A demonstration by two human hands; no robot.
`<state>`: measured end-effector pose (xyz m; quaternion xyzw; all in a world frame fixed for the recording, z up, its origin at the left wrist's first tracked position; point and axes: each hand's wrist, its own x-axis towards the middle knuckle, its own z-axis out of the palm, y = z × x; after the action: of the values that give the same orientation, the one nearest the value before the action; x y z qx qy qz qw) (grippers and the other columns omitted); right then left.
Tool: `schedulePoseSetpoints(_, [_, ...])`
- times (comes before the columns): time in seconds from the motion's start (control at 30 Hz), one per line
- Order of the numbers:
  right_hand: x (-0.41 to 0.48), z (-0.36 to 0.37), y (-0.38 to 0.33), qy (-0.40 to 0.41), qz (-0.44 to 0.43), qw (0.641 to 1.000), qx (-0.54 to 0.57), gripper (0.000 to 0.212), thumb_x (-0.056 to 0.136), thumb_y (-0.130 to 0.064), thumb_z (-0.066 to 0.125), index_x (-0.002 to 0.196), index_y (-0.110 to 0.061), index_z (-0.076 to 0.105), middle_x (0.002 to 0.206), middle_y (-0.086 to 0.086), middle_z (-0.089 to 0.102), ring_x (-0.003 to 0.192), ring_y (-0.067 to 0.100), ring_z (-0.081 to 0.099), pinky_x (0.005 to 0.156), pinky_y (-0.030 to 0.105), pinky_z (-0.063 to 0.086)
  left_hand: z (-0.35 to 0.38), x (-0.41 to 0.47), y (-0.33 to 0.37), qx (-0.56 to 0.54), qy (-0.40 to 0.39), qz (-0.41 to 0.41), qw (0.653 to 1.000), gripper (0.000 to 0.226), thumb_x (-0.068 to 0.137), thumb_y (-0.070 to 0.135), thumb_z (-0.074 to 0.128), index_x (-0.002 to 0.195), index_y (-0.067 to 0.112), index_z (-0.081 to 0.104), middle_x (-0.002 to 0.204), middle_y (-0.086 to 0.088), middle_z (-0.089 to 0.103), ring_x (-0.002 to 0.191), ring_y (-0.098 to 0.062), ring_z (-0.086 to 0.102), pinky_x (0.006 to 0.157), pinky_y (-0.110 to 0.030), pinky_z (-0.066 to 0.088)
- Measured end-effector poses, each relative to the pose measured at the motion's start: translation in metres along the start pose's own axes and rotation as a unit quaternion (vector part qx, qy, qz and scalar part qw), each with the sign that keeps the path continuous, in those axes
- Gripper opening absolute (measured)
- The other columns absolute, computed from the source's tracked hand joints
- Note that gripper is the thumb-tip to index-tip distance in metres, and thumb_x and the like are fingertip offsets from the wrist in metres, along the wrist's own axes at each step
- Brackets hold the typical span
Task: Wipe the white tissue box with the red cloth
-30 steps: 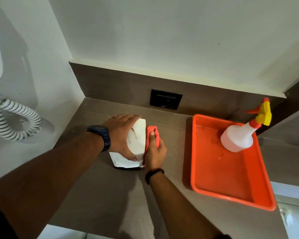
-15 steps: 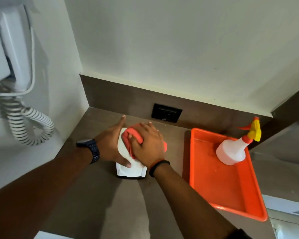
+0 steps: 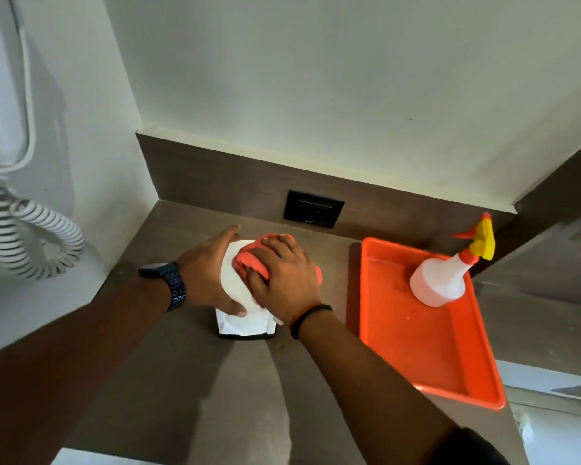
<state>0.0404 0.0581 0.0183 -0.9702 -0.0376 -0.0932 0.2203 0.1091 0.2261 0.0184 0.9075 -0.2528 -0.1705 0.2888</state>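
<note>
Standing on the brown countertop (image 3: 188, 391) near the far left corner, the white tissue box (image 3: 245, 325) was found upright on a dark base, with its near face exposed and much of its top covered. The left hand (image 3: 212, 280) was clamped against the box's left side, fingers reaching along the far edge and thumb curled onto the near edge, steadying it. The right hand (image 3: 282, 280) lay palm down on top of the box, fingers bent over the bunched red cloth (image 3: 249, 260) and pressing it onto the upper surface; part of the cloth showed past the hand on the right side as well. A dark watch (image 3: 168, 283) was noted on the left wrist and a black band (image 3: 311, 318) on the right. To the right of the box, apart from it, sat an orange tray (image 3: 430, 347) holding a white spray bottle (image 3: 443, 280) with a yellow and red trigger head at its far end. A black wall socket (image 3: 313, 213) was set in the backsplash beyond the box. A coiled white cord (image 3: 24, 239) hung on the left wall, apparently from a wall-mounted appliance only partly in view.
</note>
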Motion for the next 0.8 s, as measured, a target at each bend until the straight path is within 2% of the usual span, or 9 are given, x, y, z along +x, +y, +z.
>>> schedulePoseSetpoints(0.13, [0.026,0.005,-0.014,-0.017,0.092,0.994,0.048,0.034,0.093,-0.037,0.052,0.119,-0.022,0.067,0.128,0.003,0.065,0.131,0.027,0.045,0.101,0.046,0.044,0.000,0.000,0.002,0.015,-0.001,-0.013,1.000,0.149,0.037,0.037,0.098,0.148,0.018,0.001,0.148,-0.008,0.035,0.130,-0.024,0.037,0.097,-0.028,0.034])
schedulePoseSetpoints(0.2, [0.020,0.008,-0.021,-0.008,0.065,0.997,0.033,0.032,0.091,-0.036,0.053,0.116,-0.024,0.068,0.125,0.000,0.067,0.130,0.025,0.045,0.099,0.046,0.043,-0.002,-0.001,0.003,0.016,-0.010,-0.014,1.000,0.152,0.037,0.038,0.098,0.148,0.019,-0.004,0.149,-0.009,0.034,0.131,-0.025,0.038,0.100,-0.030,0.035])
schedulePoseSetpoints(0.27, [0.003,0.007,-0.020,0.010,0.002,1.000,0.018,0.031,0.087,-0.035,0.055,0.112,-0.026,0.071,0.122,-0.002,0.069,0.129,0.024,0.049,0.097,0.045,0.042,-0.002,-0.002,0.003,0.013,-0.019,-0.012,1.000,0.152,0.038,0.038,0.097,0.148,0.019,-0.006,0.148,-0.009,0.035,0.130,-0.025,0.038,0.100,-0.030,0.035])
schedulePoseSetpoints(0.4, [-0.024,0.002,0.004,0.040,-0.080,0.995,0.039,0.034,0.086,-0.036,0.061,0.114,-0.019,0.072,0.124,0.007,0.071,0.128,0.032,0.056,0.100,0.046,0.045,0.000,-0.002,0.004,0.017,-0.022,-0.017,0.999,0.152,0.036,0.042,0.097,0.148,0.022,-0.004,0.146,-0.009,0.037,0.127,-0.025,0.040,0.098,-0.030,0.036])
schedulePoseSetpoints(0.47, [-0.019,0.002,0.011,0.028,-0.065,0.996,0.046,0.035,0.089,-0.035,0.061,0.116,-0.015,0.072,0.126,0.010,0.070,0.128,0.033,0.056,0.106,0.045,0.044,0.000,-0.001,0.004,0.028,-0.019,-0.023,0.999,0.151,0.035,0.045,0.096,0.148,0.025,-0.002,0.149,-0.008,0.033,0.130,-0.026,0.037,0.098,-0.031,0.036])
schedulePoseSetpoints(0.53, [-0.006,0.002,0.008,0.000,-0.010,0.998,0.066,0.036,0.092,-0.036,0.059,0.121,-0.016,0.069,0.131,0.009,0.067,0.131,0.030,0.051,0.110,0.043,0.041,0.000,0.001,0.005,0.046,-0.016,-0.026,0.998,0.150,0.034,0.048,0.095,0.148,0.025,0.000,0.151,-0.008,0.031,0.131,-0.026,0.035,0.098,-0.031,0.035])
schedulePoseSetpoints(0.67, [0.016,0.007,-0.006,0.001,0.073,0.993,0.089,0.034,0.093,-0.032,0.055,0.120,-0.018,0.069,0.128,0.006,0.065,0.127,0.028,0.048,0.102,0.045,0.044,-0.003,0.005,0.006,0.084,-0.032,-0.031,0.995,0.152,0.033,0.051,0.094,0.149,0.023,-0.002,0.154,-0.006,0.024,0.137,-0.024,0.028,0.104,-0.031,0.030])
schedulePoseSetpoints(0.8, [-0.003,0.010,-0.009,0.034,-0.022,0.997,0.059,0.028,0.084,-0.032,0.060,0.107,-0.024,0.074,0.119,0.001,0.071,0.125,0.028,0.054,0.094,0.046,0.046,-0.004,0.003,0.007,0.106,-0.040,-0.018,0.993,0.146,0.030,0.061,0.088,0.147,0.019,0.011,0.151,-0.005,0.029,0.133,-0.023,0.032,0.103,-0.032,0.031])
